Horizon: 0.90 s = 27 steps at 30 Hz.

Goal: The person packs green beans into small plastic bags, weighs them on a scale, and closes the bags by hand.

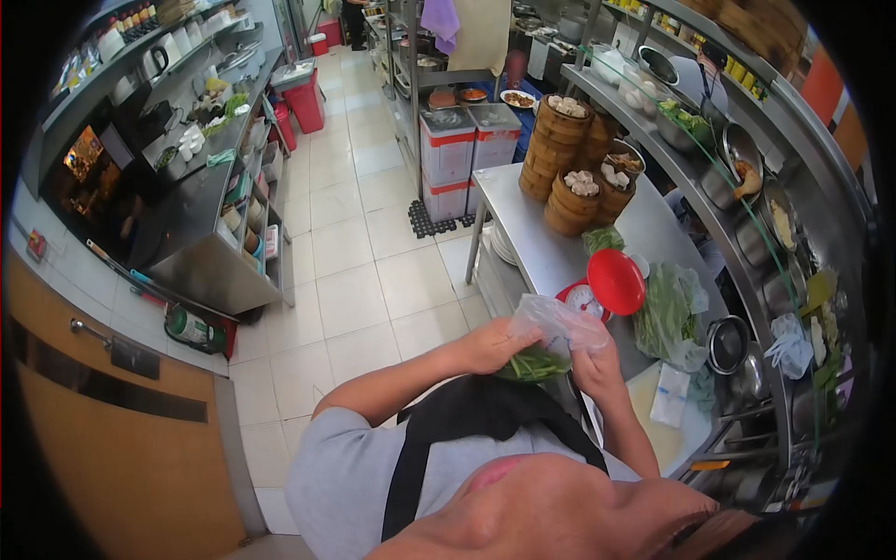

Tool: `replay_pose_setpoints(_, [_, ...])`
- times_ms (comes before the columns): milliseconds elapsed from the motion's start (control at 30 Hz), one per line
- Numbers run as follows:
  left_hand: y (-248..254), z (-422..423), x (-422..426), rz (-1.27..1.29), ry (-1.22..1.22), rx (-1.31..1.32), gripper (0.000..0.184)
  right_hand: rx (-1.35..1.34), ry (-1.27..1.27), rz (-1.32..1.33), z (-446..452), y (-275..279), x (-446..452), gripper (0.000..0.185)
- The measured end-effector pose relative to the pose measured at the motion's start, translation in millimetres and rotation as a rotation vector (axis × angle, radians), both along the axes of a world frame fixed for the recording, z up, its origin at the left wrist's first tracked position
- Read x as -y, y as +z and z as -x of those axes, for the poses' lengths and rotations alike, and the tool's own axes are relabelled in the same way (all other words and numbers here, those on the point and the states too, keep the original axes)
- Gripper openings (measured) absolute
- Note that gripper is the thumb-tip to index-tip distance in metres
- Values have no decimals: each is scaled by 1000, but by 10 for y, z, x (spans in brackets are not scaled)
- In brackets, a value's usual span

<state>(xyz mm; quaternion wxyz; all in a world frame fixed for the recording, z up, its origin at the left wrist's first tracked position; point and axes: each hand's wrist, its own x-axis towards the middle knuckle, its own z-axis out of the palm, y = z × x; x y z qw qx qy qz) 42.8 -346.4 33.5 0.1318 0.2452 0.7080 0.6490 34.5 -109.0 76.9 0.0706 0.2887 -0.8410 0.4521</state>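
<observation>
Close to my black apron, both hands hold a clear plastic bag (560,322) with cut green vegetables (537,365) in its lower part. My left hand (504,345) is closed on the bag's left side, and my right hand (595,362) grips its right side near the mouth. Just beyond the bag stands a kitchen scale with a white dial (585,300) and a red pan (616,281). To the right of the scale lies a larger clear bag of long green vegetables (665,317). A small bundle of greens (605,240) lies behind the scale.
Bamboo steamers (551,159) holding pale dumplings stand stacked on the steel table (523,210). A cutting board (653,425) and a white packet (669,395) lie at right. Shelves with metal bowls (737,191) run along the right. A person (702,79) is behind them.
</observation>
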Motion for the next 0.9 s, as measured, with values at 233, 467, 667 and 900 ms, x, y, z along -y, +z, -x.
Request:
replay_pose_setpoints(233, [75, 90, 186, 179, -17, -626, 39, -115, 152, 11, 0, 339, 154, 6])
replay_pose_setpoints(467, [-212, 108, 201, 14, -135, 53, 40, -128, 166, -141, 76, 495, 122, 25])
replay_pose_setpoints(667, [-173, 29, 191, -70, -136, 74, 38, 12, 106, -155, 2, 466, 15, 31])
replay_pose_setpoints(900, [-267, 3, 123, -73, -127, 29, 32, 142, 52, -215, -83, 250, 79, 29])
